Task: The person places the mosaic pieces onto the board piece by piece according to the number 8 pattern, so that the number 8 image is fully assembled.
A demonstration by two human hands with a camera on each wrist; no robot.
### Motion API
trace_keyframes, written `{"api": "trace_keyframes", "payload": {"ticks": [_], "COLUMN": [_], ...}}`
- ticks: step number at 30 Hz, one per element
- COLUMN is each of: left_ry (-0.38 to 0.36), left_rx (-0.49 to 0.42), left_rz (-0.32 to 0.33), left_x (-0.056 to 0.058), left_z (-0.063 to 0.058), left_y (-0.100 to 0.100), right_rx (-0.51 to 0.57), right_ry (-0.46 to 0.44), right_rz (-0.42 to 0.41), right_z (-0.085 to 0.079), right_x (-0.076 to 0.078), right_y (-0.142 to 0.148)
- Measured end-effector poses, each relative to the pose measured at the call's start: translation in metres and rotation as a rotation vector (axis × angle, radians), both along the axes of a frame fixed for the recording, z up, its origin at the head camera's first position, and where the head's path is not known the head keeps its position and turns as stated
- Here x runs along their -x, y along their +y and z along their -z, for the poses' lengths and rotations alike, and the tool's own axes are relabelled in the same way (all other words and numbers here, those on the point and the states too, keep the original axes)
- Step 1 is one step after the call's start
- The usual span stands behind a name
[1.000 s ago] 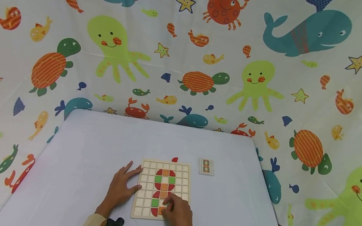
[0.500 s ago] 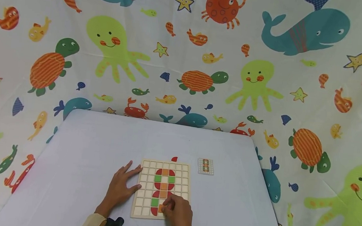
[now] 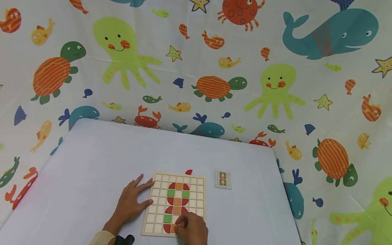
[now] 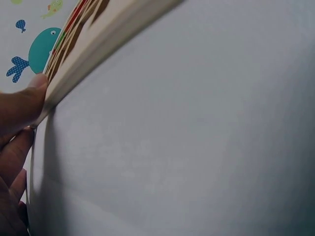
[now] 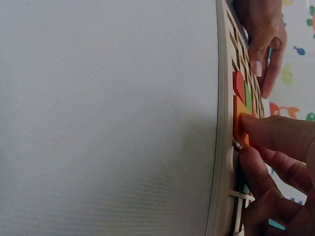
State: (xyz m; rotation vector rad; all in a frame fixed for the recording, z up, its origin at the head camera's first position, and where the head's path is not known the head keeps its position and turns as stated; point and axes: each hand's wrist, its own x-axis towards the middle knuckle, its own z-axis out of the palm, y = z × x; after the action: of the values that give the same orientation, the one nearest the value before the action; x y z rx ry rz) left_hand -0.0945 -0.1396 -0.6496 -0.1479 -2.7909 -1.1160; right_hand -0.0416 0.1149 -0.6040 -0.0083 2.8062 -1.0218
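Observation:
A wooden grid board (image 3: pixel 196 196) lies on the white table, with red, orange and green tiles forming a figure in its middle columns. My right hand (image 3: pixel 193 231) is over the lower right part, hiding some cells. In the right wrist view its thumb and index finger pinch an orange square tile (image 5: pixel 238 118) at the bottom row, beside a red rounded tile (image 5: pixel 238 84) and a green tile (image 5: pixel 248 98). My left hand (image 3: pixel 128 204), fingers spread, rests along the board's left edge; the left wrist view has its thumb (image 4: pixel 37 88) against the rim.
Just beyond the board's far edge lies a loose red quarter-round tile (image 3: pixel 189 172). A small pattern card (image 3: pixel 223 180) with a coloured grid is to the right of it. Behind the table (image 3: pixel 109 150) hangs a cloth (image 3: pixel 187 59) printed with sea animals.
The right fingers and the orange tile shift very slightly at the bottom row. The left hand, the board, the card and the loose red tile stay put.

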Motion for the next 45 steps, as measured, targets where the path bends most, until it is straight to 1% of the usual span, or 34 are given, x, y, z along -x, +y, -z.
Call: {"api": "trace_keyframes", "payload": {"ticks": [9, 13, 17, 20, 22, 25, 28, 31, 35, 37, 41, 45], "left_ry": [0.012, 0.009, 0.008, 0.015, 0.022, 0.025, 0.022, 0.020, 0.025, 0.027, 0.031, 0.036], "left_rx": [0.017, 0.014, 0.015, 0.021, 0.023, 0.022, 0.020, 0.016, 0.015, 0.015, 0.012, 0.017], "left_rz": [-0.001, -0.001, 0.005, 0.004, 0.004, 0.003, 0.003, 0.002, -0.001, -0.001, 0.003, 0.002], "left_x": [0.001, 0.000, 0.000, -0.001, -0.001, 0.000, 0.000, -0.001, -0.001, -0.001, 0.000, 0.000], "left_z": [0.001, 0.002, 0.001, 0.000, 0.000, -0.001, -0.001, -0.002, -0.002, -0.001, 0.000, 0.001], "left_y": [-0.002, -0.002, -0.001, 0.000, 0.000, 0.000, 0.001, 0.002, 0.001, 0.001, 0.001, 0.001], "right_rx": [0.026, -0.005, -0.036, 0.006, 0.048, 0.114, 0.140, 0.147, 0.141, 0.132, 0.093, 0.042], "right_ry": [0.008, 0.026, 0.021, 0.007, 0.012, 0.051, 0.100, 0.153, 0.237, 0.264, 0.272, 0.210], "right_rz": [0.016, -0.002, -0.018, -0.021, -0.019, -0.006, 0.005, 0.006, -0.015, -0.028, -0.049, -0.047], "right_z": [0.003, 0.003, 0.002, 0.000, -0.001, -0.002, -0.005, -0.009, -0.011, -0.012, -0.011, -0.010], "right_x": [-0.003, -0.003, -0.004, -0.003, 0.001, 0.014, 0.032, 0.054, 0.085, 0.101, 0.130, 0.153], "right_y": [-0.001, -0.001, 0.001, 0.002, 0.003, 0.007, 0.011, 0.016, 0.022, 0.025, 0.028, 0.027]}}
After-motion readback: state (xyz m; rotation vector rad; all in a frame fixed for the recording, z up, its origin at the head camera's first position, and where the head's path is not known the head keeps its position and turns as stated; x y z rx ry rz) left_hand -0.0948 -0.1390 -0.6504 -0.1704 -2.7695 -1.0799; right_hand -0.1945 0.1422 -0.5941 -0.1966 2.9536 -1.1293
